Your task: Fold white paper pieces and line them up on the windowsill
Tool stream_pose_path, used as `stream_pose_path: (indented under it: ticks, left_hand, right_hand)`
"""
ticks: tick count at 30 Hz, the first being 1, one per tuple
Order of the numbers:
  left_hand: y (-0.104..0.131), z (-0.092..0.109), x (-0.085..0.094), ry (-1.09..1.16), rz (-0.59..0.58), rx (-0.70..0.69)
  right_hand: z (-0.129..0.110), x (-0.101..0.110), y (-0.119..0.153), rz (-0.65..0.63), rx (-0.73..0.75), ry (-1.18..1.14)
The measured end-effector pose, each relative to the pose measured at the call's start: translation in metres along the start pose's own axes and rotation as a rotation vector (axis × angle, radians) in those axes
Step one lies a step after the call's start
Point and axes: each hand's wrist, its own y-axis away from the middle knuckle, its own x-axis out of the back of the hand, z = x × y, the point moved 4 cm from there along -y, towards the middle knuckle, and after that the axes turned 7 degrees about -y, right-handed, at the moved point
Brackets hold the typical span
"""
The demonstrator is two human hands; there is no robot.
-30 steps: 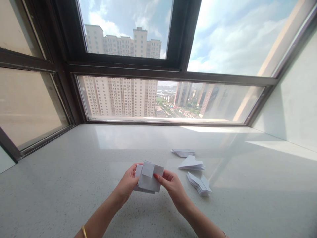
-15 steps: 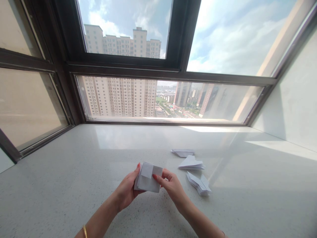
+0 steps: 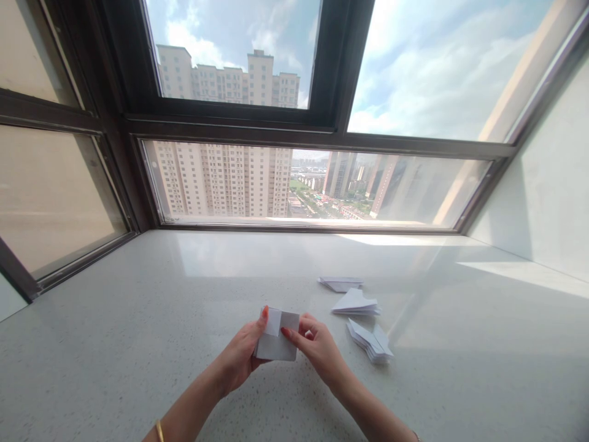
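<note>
Between my two hands is a small folded paper square (image 3: pixel 276 348), grey-white with a lighter square patch near its top. My left hand (image 3: pixel 243 353) grips its left side, the thumb lying on the front near the top left corner and the fingers behind. On the right edge, my right hand (image 3: pixel 317 344) pinches the paper, thumb on the front and the other fingers curled behind it. The paper is held above the pale speckled sill, tilted toward me. What lies behind the front sheet is hidden.
Right of my hands lie folded white paper pieces: a flat one (image 3: pixel 340 284) farthest off, a pointed stack (image 3: pixel 356 302) in the middle and a bent stack (image 3: pixel 370 341) nearest. The speckled sill (image 3: pixel 138 344) runs back to a dark window frame (image 3: pixel 304 229).
My left thumb has moved right, further onto the front of the paper. The sheets that stuck out at its left now sit more evenly together, and the paper is slightly lower.
</note>
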Motion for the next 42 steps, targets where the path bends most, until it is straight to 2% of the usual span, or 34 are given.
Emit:
stream_pose_path:
  ticks: [8,13,19,26,30,35,42]
  left_hand:
    - [-0.001,-0.003,-0.003,-0.027,0.026,-0.029]
    - [-0.002,-0.004,-0.001,-0.044,0.085,-0.05]
    - [-0.002,0.005,-0.001,-0.121,0.081,-0.18]
    - [-0.005,0.007,0.001,-0.205,0.008,-0.235]
    - [-0.003,0.007,0.0,-0.109,-0.051,-0.218]
    - [0.004,0.016,-0.003,0.022,-0.08,-0.277]
    - [0.011,0.021,-0.01,0.026,-0.184,-0.301]
  right_hand:
    - [-0.002,-0.001,0.0,0.003,0.004,0.011]
    - [-0.004,-0.003,0.002,0.016,0.008,-0.003]
    - [0.002,0.001,0.0,0.173,-0.021,-0.211]
    - [-0.001,-0.002,-0.002,0.032,-0.076,-0.257]
    - [-0.005,-0.004,0.0,0.01,-0.1,-0.315]
    - [-0.008,-0.012,0.003,-0.089,-0.133,-0.362]
    - [-0.005,-0.023,0.008,-0.162,-0.168,-0.41]
